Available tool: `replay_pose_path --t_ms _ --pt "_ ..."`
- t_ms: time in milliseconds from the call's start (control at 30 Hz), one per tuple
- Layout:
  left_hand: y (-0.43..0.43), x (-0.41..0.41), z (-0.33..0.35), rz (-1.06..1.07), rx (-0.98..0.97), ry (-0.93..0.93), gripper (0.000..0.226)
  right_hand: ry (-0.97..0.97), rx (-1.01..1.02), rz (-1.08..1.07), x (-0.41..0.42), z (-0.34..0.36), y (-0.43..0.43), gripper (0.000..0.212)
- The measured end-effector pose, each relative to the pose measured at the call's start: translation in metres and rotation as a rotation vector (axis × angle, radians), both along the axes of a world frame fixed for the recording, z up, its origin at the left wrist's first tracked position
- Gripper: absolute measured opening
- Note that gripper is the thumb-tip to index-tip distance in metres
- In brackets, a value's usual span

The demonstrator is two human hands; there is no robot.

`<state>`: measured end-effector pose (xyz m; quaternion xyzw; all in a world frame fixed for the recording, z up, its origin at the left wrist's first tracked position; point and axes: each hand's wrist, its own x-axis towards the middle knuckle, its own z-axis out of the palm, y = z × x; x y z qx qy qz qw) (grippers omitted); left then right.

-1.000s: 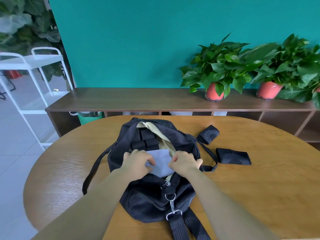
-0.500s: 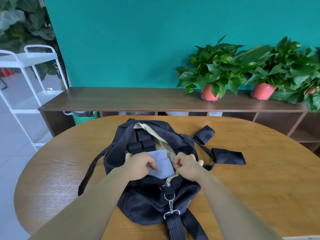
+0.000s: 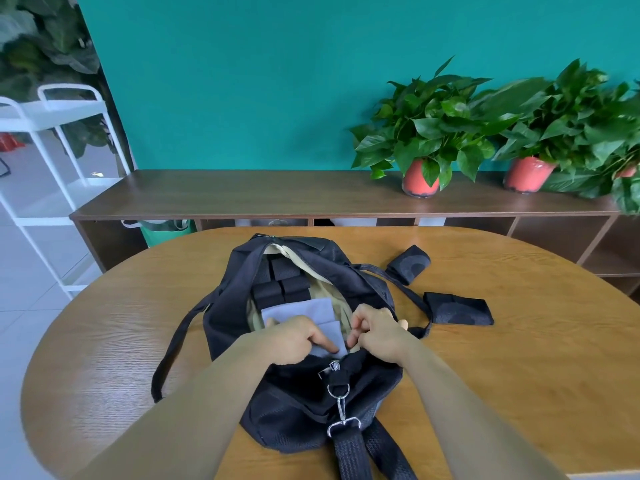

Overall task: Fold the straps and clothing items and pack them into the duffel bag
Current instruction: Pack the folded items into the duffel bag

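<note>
As left hand (image 3: 294, 337) pinches folded grey cloth (image 3: 298, 310), seating it inside duffel bag (image 3: 301, 403) | right hand (image 3: 379, 336) grips its rim, seemingly to hold the mouth open.

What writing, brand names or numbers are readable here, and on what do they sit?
None can be read.
Duffel bag: no label shows.
Zipper pull: a small mark, too small to read.
Grey cloth, folded black pieces, red pots: no lettering shows.
</note>
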<state>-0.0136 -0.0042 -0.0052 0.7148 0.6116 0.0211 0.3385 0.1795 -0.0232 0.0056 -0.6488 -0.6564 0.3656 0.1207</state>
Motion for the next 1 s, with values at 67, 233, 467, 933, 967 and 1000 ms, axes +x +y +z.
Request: replay_pose_path --t_ms 67,233,467,933,967,1000 --pt "0.002 0.000 0.003 -0.015 -0.007 0.026 0.087 -0.025 0.005 0.017 0.003 0.004 0.000 0.034" --pt "-0.004 0.006 0.015 -0.091 0.007 0.138 0.082 -0.011 0.058 0.016 0.007 0.011 -0.005 0.038" --pt "0.000 0.008 0.033 -0.029 0.127 0.064 0.082 0.208 0.136 -0.116 0.019 0.028 -0.007 0.036" --pt "0.010 0.144 0.073 -0.230 0.414 -0.044 0.042 0.183 0.327 -0.620 0.144 0.025 -0.021 0.017" --pt "0.013 0.156 0.072 -0.240 0.410 -0.043 0.041 0.168 0.329 -0.640 0.152 0.022 -0.020 0.017" --pt "0.017 0.165 0.071 -0.240 0.402 -0.041 0.041 0.156 0.328 -0.652 0.159 0.019 -0.017 0.018"
